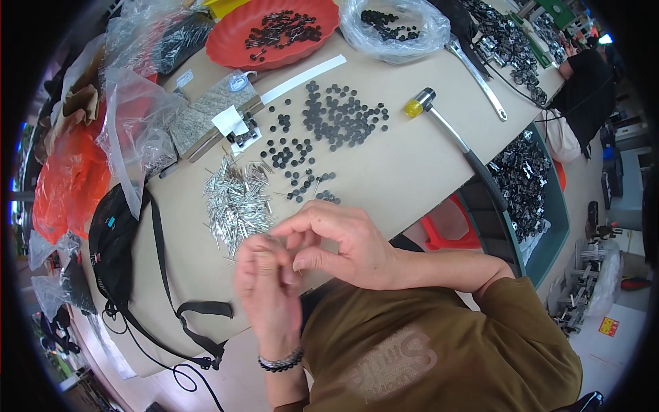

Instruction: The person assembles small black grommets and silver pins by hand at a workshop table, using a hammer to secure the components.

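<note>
Close together over the table's near edge, my two hands almost meet at the fingertips. My left hand (269, 285), with a dark beaded bracelet at its wrist, is closed and a little blurred. The fingers of my right hand (347, 244) curl in toward it, thumb and index finger bent. Whatever they pinch is too small or hidden to name. Just beyond my left hand lies a heap of thin silver metal pins (237, 199). Many small black round caps (336, 117) are spread over the table past my right hand, and a few pins lie among the nearest ones.
A red scalloped bowl (226, 38) holds black-capped pins; beside it is a clear bag (357, 51) of black parts. A yellow-tipped mallet (445, 120) and a wrench (480, 79) lie right. Left are a metal block (213, 113) and a black bag (113, 240). A green bin (559, 226) stands right.
</note>
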Action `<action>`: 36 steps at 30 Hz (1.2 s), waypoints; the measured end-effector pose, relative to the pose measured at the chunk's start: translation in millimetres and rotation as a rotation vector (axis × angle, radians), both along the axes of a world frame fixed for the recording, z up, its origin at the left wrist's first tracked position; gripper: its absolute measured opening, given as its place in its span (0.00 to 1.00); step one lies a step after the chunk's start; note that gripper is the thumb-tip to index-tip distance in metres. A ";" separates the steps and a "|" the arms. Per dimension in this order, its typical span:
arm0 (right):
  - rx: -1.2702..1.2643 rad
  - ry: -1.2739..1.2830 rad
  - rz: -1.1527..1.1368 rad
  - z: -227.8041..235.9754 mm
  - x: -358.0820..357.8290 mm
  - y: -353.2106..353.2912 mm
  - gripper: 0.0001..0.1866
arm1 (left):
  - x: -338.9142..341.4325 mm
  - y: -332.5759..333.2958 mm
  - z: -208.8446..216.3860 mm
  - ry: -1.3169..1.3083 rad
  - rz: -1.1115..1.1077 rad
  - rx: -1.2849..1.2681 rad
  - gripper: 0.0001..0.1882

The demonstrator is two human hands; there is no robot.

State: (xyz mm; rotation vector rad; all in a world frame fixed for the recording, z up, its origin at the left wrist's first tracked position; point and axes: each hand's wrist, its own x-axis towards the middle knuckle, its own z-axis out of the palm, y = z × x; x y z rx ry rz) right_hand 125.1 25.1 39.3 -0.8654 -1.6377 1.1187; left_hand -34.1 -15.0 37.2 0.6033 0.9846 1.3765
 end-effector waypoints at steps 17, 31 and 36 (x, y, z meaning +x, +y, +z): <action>-0.087 -0.021 -0.078 -2.7 12.0 -5.9 0.05 | 36.5 -9.6 -18.3 -0.225 -0.049 -0.079 0.10; 0.543 -0.329 -0.260 -15.0 -2.3 -1.1 0.11 | 42.5 -13.2 -17.6 -0.150 0.105 -0.050 0.08; 0.504 -0.336 -0.282 -12.3 -3.0 -2.7 0.10 | 43.2 -13.1 -15.6 -0.117 0.106 -0.016 0.07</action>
